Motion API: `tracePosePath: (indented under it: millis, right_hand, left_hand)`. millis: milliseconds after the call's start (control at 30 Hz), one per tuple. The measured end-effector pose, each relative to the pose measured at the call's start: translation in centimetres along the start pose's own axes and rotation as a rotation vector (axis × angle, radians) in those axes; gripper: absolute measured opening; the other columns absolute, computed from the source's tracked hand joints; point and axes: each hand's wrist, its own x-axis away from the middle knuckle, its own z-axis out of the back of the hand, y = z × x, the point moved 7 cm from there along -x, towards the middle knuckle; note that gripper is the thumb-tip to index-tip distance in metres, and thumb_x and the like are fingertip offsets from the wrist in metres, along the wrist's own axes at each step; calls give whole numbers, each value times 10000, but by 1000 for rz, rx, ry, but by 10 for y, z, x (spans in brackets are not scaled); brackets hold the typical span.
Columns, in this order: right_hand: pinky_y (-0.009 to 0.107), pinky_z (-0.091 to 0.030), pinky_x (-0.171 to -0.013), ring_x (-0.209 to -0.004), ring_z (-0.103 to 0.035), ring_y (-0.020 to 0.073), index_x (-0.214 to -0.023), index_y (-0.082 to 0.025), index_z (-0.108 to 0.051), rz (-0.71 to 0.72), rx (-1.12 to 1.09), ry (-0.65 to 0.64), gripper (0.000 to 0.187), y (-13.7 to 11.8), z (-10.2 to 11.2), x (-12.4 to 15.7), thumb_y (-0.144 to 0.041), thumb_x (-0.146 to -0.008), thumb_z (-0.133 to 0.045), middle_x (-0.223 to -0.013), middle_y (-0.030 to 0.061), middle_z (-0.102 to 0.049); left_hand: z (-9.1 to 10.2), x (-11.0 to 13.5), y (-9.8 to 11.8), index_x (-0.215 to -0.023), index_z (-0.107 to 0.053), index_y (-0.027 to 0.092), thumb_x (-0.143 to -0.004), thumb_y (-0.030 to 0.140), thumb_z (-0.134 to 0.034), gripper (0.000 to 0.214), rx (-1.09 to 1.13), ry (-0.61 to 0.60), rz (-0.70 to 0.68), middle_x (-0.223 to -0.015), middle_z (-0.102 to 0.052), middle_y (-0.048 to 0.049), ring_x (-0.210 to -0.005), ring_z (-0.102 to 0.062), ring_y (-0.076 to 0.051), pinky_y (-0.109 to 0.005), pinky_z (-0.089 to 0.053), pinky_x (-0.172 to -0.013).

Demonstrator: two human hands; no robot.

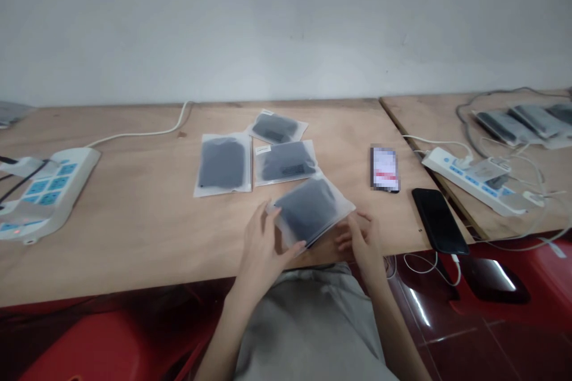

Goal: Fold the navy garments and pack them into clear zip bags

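In the head view, the left hand and the right hand meet at the near edge of a light plywood table, over a frosted plastic pouch with a dark flat item inside. The pouch is tilted, its near edge lifted off the wood. The left hand's fingers are closed narrowly on its left edge, thumb on top. The right hand's fingers curl loosely against its lower right edge. Whether they pinch it cannot be told.

Just behind lie three more frosted pouches with dark contents: one to the left, one in the middle and one farther back. To the right, well apart from the hands, lie a phone with a lit screen and a black phone with a dark screen. A white power strip with blue sockets sits far left, and a second white power strip lies on the neighbouring table.
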Motion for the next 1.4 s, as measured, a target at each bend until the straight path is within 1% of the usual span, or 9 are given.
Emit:
tracePosePath:
  millis: [67,167,333,467,633,867,1000,1167,1400]
  right_hand:
    - [299,-468,-414,-465,-591,179,-1083,-245,-514,23,48,42,534,4,2,6,-632,-747,-663,-703,-1,-680]
    - [285,-385,-356,-380,-510,156,-927,-208,-617,22,174,-41,495,13,-6,7,-657,-725,-666,-584,2,-634]
    - [259,-327,-323,-324,-457,140,-907,-185,-673,2,273,-131,529,11,-21,-1,-683,-727,-662,-469,-21,-571]
    - [238,-299,-339,-332,-432,115,-756,-171,-662,-78,257,-240,489,-3,-30,-3,-661,-764,-653,-422,-38,-506]
    - [270,-437,-467,-527,-586,169,-772,-151,-718,-232,157,-391,359,-6,-37,-2,-493,-690,-785,-625,46,-679]
    - [248,-362,-462,-458,-463,112,-752,-166,-683,-215,93,-457,321,4,-48,-8,-451,-651,-791,-490,-44,-539]
    - [239,-206,-400,-366,-282,75,-684,-196,-620,-213,155,-329,335,3,-28,-16,-488,-646,-781,-365,-111,-341]
    - [268,-291,-403,-406,-401,128,-656,-236,-619,-262,104,-249,287,-10,-6,-10,-462,-621,-792,-377,-75,-405]
    - [239,-170,-329,-303,-283,71,-572,-255,-446,-150,104,-63,468,-5,26,-16,-620,-667,-722,-362,-81,-406]
  left_hand:
    - [-14,-15,13,-1388,-430,219,-873,537,-611,632,-37,-59,-103,-1553,-359,-169,-1456,-300,-344,-560,-307,-1145]
    - [-30,-43,17,-1361,-479,167,-998,389,-403,433,-84,-131,-150,-1458,-493,-179,-1371,-442,-302,-514,-346,-1126]
    - [-32,-73,9,-1236,-589,115,-996,233,-318,381,-190,-200,-4,-1119,-691,-187,-1064,-647,-295,-434,-470,-945]
    - [-23,-64,-2,-1019,-669,153,-981,287,-360,339,-19,-236,135,-976,-722,-133,-931,-671,-274,-364,-473,-829]
    - [-24,-37,-20,-632,-573,194,-912,417,-453,379,337,-356,293,-689,-642,-34,-703,-607,-205,-290,-434,-679]
    - [-12,-28,-46,-682,-538,215,-896,359,-460,270,246,-157,397,-705,-637,-23,-723,-611,-207,-299,-430,-705]
    - [2,-28,-61,-854,-594,203,-934,290,-409,220,-13,-31,418,-864,-702,-81,-811,-652,-241,-321,-441,-729]
    - [13,-26,-72,-983,-621,179,-991,336,-338,324,-257,35,411,-858,-708,-113,-736,-651,-263,-331,-423,-662]
    - [41,-27,-81,-1112,-630,129,-994,363,-337,393,-422,137,397,-921,-691,-162,-795,-649,-302,-386,-469,-699]
